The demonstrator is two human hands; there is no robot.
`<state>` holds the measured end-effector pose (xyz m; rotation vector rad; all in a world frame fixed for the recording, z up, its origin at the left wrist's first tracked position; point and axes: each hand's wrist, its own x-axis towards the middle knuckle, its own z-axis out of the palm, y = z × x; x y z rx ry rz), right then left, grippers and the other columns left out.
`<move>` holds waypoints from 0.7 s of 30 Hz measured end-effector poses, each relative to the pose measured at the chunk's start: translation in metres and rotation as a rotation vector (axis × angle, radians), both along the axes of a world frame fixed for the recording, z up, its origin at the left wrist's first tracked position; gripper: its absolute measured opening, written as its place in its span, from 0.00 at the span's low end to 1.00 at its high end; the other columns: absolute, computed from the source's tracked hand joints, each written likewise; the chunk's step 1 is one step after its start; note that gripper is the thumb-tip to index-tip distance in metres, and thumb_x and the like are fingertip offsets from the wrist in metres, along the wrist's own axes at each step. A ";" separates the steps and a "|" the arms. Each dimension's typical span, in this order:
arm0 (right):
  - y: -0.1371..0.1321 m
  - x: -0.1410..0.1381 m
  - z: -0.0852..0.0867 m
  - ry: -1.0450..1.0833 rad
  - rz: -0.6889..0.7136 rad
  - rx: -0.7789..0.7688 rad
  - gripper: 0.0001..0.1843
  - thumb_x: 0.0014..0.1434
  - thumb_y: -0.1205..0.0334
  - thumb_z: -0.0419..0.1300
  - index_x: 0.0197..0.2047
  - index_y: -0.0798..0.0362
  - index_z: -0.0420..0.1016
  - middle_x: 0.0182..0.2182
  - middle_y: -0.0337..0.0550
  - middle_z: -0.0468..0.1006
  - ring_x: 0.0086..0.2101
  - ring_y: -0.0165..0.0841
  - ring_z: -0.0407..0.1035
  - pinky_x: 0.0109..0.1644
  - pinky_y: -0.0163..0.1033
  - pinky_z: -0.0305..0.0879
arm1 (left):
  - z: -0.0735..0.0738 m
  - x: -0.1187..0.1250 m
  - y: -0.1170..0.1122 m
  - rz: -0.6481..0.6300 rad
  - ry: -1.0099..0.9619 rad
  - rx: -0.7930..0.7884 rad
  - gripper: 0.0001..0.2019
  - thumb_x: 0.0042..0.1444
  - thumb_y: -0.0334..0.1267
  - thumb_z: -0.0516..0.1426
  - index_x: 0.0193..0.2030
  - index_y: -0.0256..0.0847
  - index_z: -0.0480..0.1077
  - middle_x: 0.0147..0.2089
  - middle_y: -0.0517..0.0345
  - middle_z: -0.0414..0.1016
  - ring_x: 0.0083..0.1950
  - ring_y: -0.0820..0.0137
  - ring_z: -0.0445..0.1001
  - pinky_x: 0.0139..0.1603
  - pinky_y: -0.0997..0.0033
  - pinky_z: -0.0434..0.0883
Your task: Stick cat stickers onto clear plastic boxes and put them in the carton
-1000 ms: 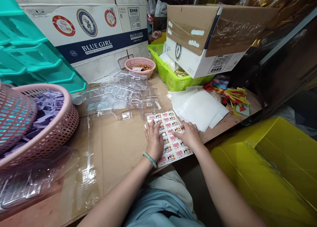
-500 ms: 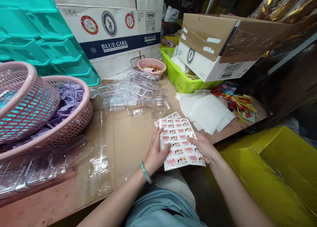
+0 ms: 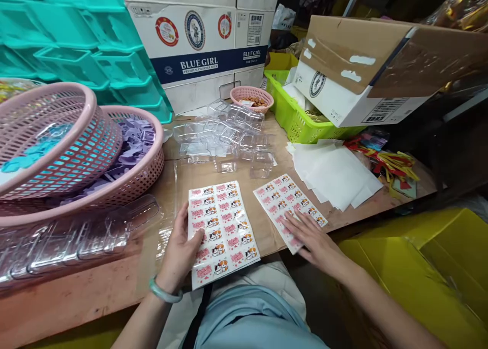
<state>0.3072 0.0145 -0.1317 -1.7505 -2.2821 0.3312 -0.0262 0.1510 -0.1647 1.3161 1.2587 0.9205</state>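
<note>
My left hand (image 3: 182, 251) grips the left edge of a stack of sticker sheets (image 3: 224, 222), thumb on top and fingers beneath. Rows of pink lettering and cartoon cats cover the top sheet, and its near end juts past the table edge. A second sticker sheet (image 3: 275, 194) with the same print lies on the table to the right. On its lower part rests my right hand (image 3: 316, 243), palm down with fingers stretched out flat. White paper sheets (image 3: 335, 173) are spread just beyond it. Clear plastic cases (image 3: 232, 130) lie in a heap behind the stickers.
Pink baskets (image 3: 152, 186) holding purple and blue pieces stand at left, above a row of clear plastic covers (image 3: 76, 242). Teal bins (image 3: 68, 49) and white cartons (image 3: 198, 39) rise behind. A green basket (image 3: 301, 128) supports a tilted box (image 3: 343, 74). A yellow container (image 3: 415, 267) is below right.
The sticker sheets, held together by both hands before, are now apart. My left hand has carried the stack leftward, while one sheet lies on the table under my right hand.
</note>
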 end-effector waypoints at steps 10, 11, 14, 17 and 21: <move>0.039 -0.117 0.009 0.241 0.028 0.378 0.35 0.58 0.78 0.46 0.68 0.52 0.55 0.55 0.48 0.75 0.53 0.37 0.71 0.57 0.45 0.70 | 0.024 0.018 -0.020 0.099 0.110 0.170 0.27 0.59 0.42 0.54 0.65 0.45 0.57 0.71 0.48 0.52 0.71 0.59 0.53 0.69 0.53 0.55; 0.047 -0.137 0.006 0.237 0.060 0.367 0.34 0.58 0.77 0.45 0.67 0.55 0.57 0.54 0.50 0.75 0.53 0.38 0.71 0.56 0.45 0.71 | 0.025 0.017 -0.018 0.091 0.014 0.110 0.26 0.60 0.44 0.53 0.65 0.45 0.56 0.68 0.46 0.57 0.67 0.60 0.61 0.65 0.54 0.62; 0.064 -0.169 -0.001 0.255 0.200 0.259 0.25 0.62 0.67 0.51 0.62 0.54 0.65 0.51 0.50 0.77 0.51 0.39 0.73 0.53 0.44 0.72 | 0.022 0.013 -0.007 0.046 -0.166 -0.057 0.31 0.58 0.44 0.56 0.66 0.45 0.51 0.59 0.46 0.67 0.51 0.67 0.74 0.53 0.62 0.73; 0.083 -0.152 0.003 0.401 0.091 0.222 0.24 0.60 0.52 0.59 0.57 0.50 0.67 0.47 0.48 0.79 0.48 0.38 0.73 0.52 0.43 0.71 | 0.014 0.008 0.002 0.060 -0.111 -0.023 0.34 0.55 0.41 0.57 0.67 0.45 0.50 0.56 0.47 0.67 0.43 0.73 0.75 0.47 0.67 0.75; 0.138 -0.084 0.016 0.542 -0.695 0.398 0.27 0.58 0.51 0.59 0.57 0.52 0.63 0.47 0.52 0.73 0.40 0.37 0.71 0.44 0.43 0.70 | 0.010 0.006 0.000 0.053 0.065 0.131 0.29 0.58 0.38 0.53 0.66 0.45 0.53 0.58 0.46 0.65 0.46 0.69 0.74 0.48 0.62 0.75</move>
